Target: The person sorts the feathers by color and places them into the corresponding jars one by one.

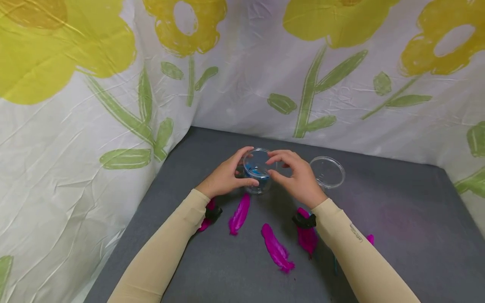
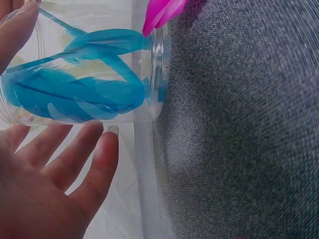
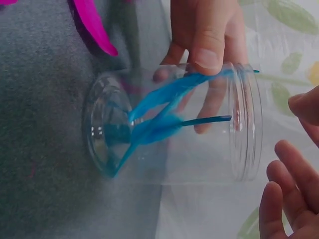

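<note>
A clear plastic jar stands upright near the back of the table with its mouth uncovered. Several blue feathers are inside it, and one quill tip reaches just past the rim. My left hand grips the jar from the left, thumb on the near side and fingers around the far side. Beside the rim on the right, my right hand has loosely bent, spread fingers with nothing between them. A gap shows between those fingertips and the rim in the right wrist view.
A round clear lid lies right of the right hand. Magenta feathers are spread nearer to me: one before the jar, another further forward, others partly hidden beneath the wrists. A flower-printed cloth hangs behind the grey table.
</note>
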